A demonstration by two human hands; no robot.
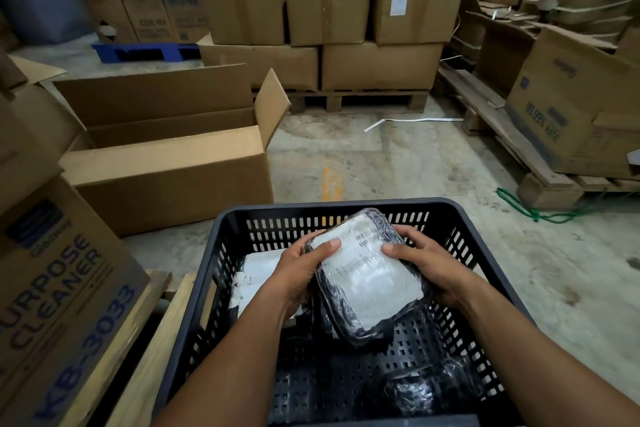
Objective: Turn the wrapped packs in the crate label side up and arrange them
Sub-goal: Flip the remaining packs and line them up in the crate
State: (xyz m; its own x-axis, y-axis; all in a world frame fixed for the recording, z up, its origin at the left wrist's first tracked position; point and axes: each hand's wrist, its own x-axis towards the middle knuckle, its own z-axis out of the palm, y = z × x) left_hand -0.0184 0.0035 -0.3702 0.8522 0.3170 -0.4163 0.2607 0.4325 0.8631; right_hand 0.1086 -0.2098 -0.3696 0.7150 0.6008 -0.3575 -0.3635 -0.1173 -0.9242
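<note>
A dark slotted plastic crate (349, 208) stands in front of me. Both hands hold one wrapped pack (367, 274) above its middle, white label side up with barcodes showing, black wrap around the edges. My left hand (301, 270) grips its left edge, thumb on the label. My right hand (426, 263) grips its right edge. A second pack (256, 270) lies at the crate's left with its white label up, partly hidden by my left hand. A third pack (415, 388) rests at the near right, only black shiny wrap showing.
An open empty cardboard box (166, 163) sits on the floor to the left. A "purpose cleaner" carton (59, 288) stands close at the near left. Stacked cartons on a wooden pallet (360, 100) fill the back, with collapsed boxes at right. Bare concrete floor (398, 166) lies ahead.
</note>
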